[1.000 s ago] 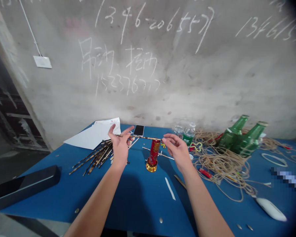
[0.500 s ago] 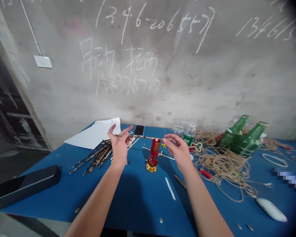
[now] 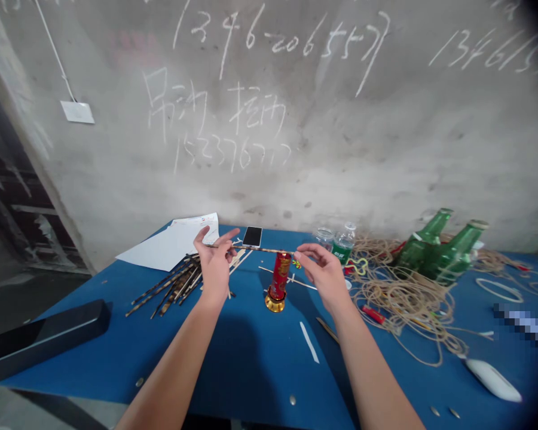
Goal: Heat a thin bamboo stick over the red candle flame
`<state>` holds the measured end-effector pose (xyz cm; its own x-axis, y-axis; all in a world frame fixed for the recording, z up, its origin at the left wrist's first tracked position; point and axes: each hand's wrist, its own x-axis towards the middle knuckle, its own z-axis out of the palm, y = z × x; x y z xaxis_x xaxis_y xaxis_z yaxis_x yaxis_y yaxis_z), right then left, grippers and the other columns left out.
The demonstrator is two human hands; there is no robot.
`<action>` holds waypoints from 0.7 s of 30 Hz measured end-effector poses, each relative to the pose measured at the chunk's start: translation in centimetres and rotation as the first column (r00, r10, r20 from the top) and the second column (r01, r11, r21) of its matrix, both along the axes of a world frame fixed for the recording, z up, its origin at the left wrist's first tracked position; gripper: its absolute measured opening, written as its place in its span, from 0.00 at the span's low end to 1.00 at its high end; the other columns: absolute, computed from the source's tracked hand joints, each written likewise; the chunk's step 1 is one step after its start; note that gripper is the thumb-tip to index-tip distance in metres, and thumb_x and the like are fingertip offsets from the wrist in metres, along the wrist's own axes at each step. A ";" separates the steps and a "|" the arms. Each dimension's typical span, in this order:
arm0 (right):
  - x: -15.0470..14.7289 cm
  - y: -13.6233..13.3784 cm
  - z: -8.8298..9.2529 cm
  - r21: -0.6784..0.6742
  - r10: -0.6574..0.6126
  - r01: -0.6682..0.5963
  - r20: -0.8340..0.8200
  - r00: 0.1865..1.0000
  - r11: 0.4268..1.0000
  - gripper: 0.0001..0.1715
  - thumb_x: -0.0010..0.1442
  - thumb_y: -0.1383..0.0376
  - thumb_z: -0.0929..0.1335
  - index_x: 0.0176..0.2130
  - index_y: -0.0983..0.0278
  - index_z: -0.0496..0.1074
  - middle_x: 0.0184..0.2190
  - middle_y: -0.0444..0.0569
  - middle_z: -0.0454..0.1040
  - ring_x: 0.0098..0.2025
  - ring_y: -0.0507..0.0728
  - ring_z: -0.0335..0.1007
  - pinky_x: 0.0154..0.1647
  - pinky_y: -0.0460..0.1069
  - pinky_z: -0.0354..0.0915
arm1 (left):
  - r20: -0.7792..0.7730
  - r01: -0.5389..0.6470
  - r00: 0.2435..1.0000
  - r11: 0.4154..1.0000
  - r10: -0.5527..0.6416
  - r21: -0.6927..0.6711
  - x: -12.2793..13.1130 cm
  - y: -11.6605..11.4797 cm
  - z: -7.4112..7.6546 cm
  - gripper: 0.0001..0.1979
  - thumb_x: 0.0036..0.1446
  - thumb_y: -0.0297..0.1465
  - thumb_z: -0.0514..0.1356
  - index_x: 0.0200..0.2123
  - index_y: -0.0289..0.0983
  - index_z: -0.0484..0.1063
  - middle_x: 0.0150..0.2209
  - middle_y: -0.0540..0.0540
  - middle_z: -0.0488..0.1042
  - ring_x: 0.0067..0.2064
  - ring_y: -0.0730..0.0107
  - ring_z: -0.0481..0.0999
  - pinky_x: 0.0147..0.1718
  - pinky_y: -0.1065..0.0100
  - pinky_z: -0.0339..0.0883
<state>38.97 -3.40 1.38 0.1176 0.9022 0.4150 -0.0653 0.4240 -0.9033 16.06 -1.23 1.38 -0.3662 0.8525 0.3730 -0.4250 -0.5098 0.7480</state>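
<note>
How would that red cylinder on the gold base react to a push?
The red cylinder looks tall and narrow, so it probably tips if pushed high. Its flared gold base may steady it somewhat; the glossy surface could feel slippery.

- thin wooden stick (image 3: 262,250): mottled brown and tan
- glossy cylindrical holder (image 3: 278,275): deep red with a gold foot
- flat tabletop (image 3: 246,358): solid deep blue
- two glass bottles (image 3: 434,251): translucent green
- coiled twine (image 3: 403,298): pale tan
- rough concrete wall (image 3: 341,149): mottled grey with white chalk writing
</note>
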 end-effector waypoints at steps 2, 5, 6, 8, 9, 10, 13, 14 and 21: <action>0.1 0.1 -0.1 0.002 0.004 -0.004 0.006 1.000 1.000 0.21 0.52 0.50 0.81 0.39 0.60 0.80 0.33 0.46 0.77 0.19 0.46 0.53 0.18 0.47 0.48 | 0.003 0.000 1.000 1.000 0.000 0.000 0.0 0.0 0.0 0.33 0.55 0.29 0.67 0.59 0.45 0.54 0.47 0.42 0.84 0.27 0.75 0.70 0.30 0.68 0.63; 0.2 0.2 -0.3 0.019 0.001 -0.001 0.031 1.000 1.000 0.19 0.54 0.51 0.81 0.38 0.60 0.81 0.34 0.47 0.78 0.20 0.46 0.53 0.19 0.47 0.48 | 0.008 -0.003 1.000 1.000 0.003 -0.001 0.0 0.0 0.0 0.33 0.56 0.29 0.67 0.59 0.45 0.53 0.47 0.42 0.84 0.27 0.75 0.70 0.30 0.68 0.64; 0.2 0.3 -0.4 0.025 -0.002 0.001 0.040 0.999 1.000 0.18 0.54 0.51 0.80 0.38 0.60 0.81 0.35 0.47 0.78 0.20 0.46 0.53 0.19 0.47 0.48 | 0.010 -0.005 1.000 1.000 0.005 -0.002 0.0 0.0 0.0 0.33 0.55 0.29 0.67 0.59 0.45 0.54 0.47 0.42 0.84 0.27 0.75 0.70 0.30 0.69 0.64; 0.3 0.3 -0.5 0.029 -0.003 0.001 0.054 0.999 1.000 0.17 0.55 0.51 0.80 0.38 0.60 0.81 0.35 0.47 0.78 0.20 0.47 0.53 0.20 0.47 0.48 | 0.013 -0.006 1.000 1.000 0.006 -0.005 0.0 0.1 0.0 0.33 0.55 0.28 0.67 0.59 0.45 0.54 0.46 0.43 0.84 0.27 0.75 0.70 0.30 0.69 0.65; 0.3 0.3 -0.5 0.028 -0.002 0.001 0.058 0.998 1.000 0.17 0.55 0.51 0.80 0.38 0.59 0.81 0.35 0.47 0.78 0.20 0.47 0.53 0.20 0.47 0.48 | 0.014 -0.003 1.000 1.000 0.003 -0.006 0.0 0.1 0.0 0.33 0.55 0.28 0.67 0.58 0.45 0.54 0.46 0.43 0.84 0.27 0.75 0.70 0.30 0.69 0.65; 0.3 0.2 -0.5 0.025 -0.002 0.000 0.060 0.998 1.000 0.17 0.55 0.51 0.80 0.38 0.59 0.81 0.34 0.47 0.78 0.20 0.47 0.52 0.20 0.47 0.48 | 0.016 0.000 1.000 1.000 0.000 -0.005 0.0 0.1 0.0 0.32 0.55 0.28 0.66 0.58 0.45 0.54 0.46 0.43 0.84 0.27 0.75 0.70 0.30 0.69 0.65; 0.1 0.1 -0.3 0.017 -0.002 0.001 0.046 0.999 1.000 0.18 0.55 0.51 0.80 0.38 0.59 0.81 0.34 0.46 0.79 0.20 0.47 0.52 0.19 0.47 0.47 | 0.016 0.006 1.000 1.000 -0.006 -0.001 0.0 0.1 0.0 0.31 0.56 0.28 0.66 0.58 0.45 0.55 0.47 0.43 0.84 0.27 0.75 0.70 0.30 0.69 0.64; 0.1 0.1 -0.2 0.017 -0.002 0.001 0.035 0.999 1.000 0.18 0.55 0.51 0.80 0.39 0.60 0.81 0.33 0.46 0.79 0.20 0.47 0.52 0.19 0.47 0.47 | 0.014 0.008 1.000 1.000 -0.008 -0.001 0.0 0.1 0.0 0.31 0.56 0.29 0.67 0.58 0.45 0.55 0.47 0.43 0.84 0.27 0.75 0.70 0.29 0.69 0.63; 0.0 0.0 0.1 0.018 0.019 -0.019 -0.012 1.000 1.000 0.21 0.56 0.50 0.79 0.41 0.62 0.81 0.25 0.45 0.77 0.16 0.47 0.51 0.16 0.46 0.46 | -0.030 0.027 0.999 0.999 -0.027 0.022 -0.1 -0.1 0.0 0.30 0.58 0.32 0.68 0.60 0.44 0.60 0.44 0.42 0.84 0.26 0.76 0.69 0.26 0.71 0.61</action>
<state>38.96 -3.42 1.45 0.1060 0.8968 0.4294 -0.0845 0.4384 -0.8948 15.98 -1.28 1.37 -0.3318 0.8533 0.4022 -0.4168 -0.5151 0.7490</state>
